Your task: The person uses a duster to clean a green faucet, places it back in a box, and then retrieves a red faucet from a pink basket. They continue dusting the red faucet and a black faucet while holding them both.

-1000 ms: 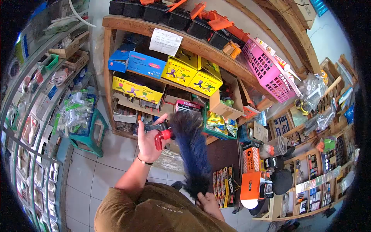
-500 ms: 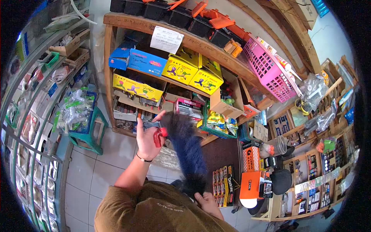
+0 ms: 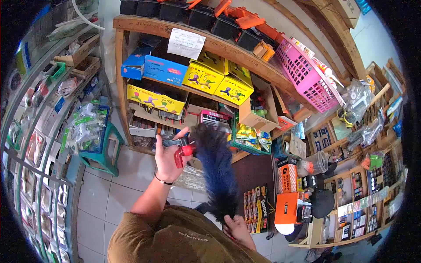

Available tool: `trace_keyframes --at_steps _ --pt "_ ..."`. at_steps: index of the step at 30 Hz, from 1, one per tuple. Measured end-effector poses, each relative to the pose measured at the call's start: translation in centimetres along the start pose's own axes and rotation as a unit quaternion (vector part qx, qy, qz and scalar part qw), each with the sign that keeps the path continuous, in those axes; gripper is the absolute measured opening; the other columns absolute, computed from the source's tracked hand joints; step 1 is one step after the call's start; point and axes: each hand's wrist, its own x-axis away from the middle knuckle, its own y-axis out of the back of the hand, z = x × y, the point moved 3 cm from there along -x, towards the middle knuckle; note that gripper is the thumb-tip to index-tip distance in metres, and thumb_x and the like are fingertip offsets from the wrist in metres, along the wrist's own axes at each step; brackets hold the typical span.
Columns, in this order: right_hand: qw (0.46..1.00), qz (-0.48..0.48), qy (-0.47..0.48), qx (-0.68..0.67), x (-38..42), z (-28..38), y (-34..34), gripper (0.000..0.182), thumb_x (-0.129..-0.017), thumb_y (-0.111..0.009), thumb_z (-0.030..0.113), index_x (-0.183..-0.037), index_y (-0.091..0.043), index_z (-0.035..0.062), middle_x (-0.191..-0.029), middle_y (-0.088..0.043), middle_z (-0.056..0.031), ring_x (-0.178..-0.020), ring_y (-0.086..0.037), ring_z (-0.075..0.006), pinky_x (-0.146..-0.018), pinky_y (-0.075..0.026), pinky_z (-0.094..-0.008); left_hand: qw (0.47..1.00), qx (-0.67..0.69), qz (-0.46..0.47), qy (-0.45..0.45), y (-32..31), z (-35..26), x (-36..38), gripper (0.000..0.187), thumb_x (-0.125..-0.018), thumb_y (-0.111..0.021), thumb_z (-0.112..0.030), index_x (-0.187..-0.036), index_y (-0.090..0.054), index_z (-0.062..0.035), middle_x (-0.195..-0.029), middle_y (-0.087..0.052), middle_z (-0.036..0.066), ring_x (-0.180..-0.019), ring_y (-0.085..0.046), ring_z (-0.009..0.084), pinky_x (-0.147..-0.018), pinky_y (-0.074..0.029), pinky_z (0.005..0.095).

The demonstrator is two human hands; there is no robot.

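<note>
While the right hand [image 3: 237, 229] grips the lower end of a blue-black duster [image 3: 215, 168], the left hand [image 3: 168, 165] holds a red tap [image 3: 179, 157] against its palm, thumb and one finger stretched out. From where I stand, the tap sits up and to the left of the right hand, just beside the duster's upper end; whether the fluff touches it I can't tell. A dark wristband [image 3: 164, 180] circles the left wrist, below which comes a brown shirt [image 3: 175, 234]. Beyond the hands rises a wooden shelf [image 3: 144, 24] with yellow boxes [image 3: 155, 100] and a blue box [image 3: 163, 70], a pink basket [image 3: 307, 79] near its right end. Off left stands a green stool [image 3: 115, 149] bearing bagged goods [image 3: 87, 127]; over right, an orange box [image 3: 286, 208].
</note>
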Motion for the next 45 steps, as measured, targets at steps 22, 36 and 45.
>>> trace_keyframes --at_steps 22,36,45 --pt "0.989 0.091 0.001 0.114 -3.2 3.0 8.0 0.041 -0.085 -0.060 0.035 -0.064 -0.042 0.0045 -0.055 -0.038 0.0021 -0.053 -0.038 -0.0068 -0.046 -0.032 -0.0271 0.985 -0.146 -0.095 0.009 3.6 9.3 -4.5 0.049 -0.084 -0.054 -0.032 -0.126 -0.042 -0.0098 -0.123 -0.049 0.011 -0.112 -0.047 0.0297 -0.097 -0.033 0.0497" --pt "0.986 0.140 -0.031 -0.080 -11.7 9.6 17.3 0.037 -0.086 -0.058 0.020 -0.114 -0.050 -0.0025 -0.107 -0.056 -0.0072 -0.096 -0.050 -0.0151 -0.085 -0.040 -0.0320 0.947 -0.244 -0.193 -0.085 -1.5 17.8 -10.6 0.081 -0.083 -0.023 -0.067 -0.126 -0.040 0.0003 -0.127 -0.044 0.021 -0.115 -0.045 0.0317 -0.100 -0.032 0.0420" --pt "0.952 0.229 0.194 0.067 -15.0 8.9 20.3 0.047 -0.087 -0.054 0.037 -0.110 -0.051 -0.0047 -0.098 -0.061 -0.0159 -0.084 -0.058 -0.0230 -0.077 -0.045 -0.0396 0.993 -0.038 0.106 0.022 -1.5 20.0 -10.6 0.084 -0.082 -0.024 -0.069 -0.130 -0.033 -0.0006 -0.122 -0.046 0.025 -0.104 -0.051 0.0383 -0.091 -0.040 0.0471"
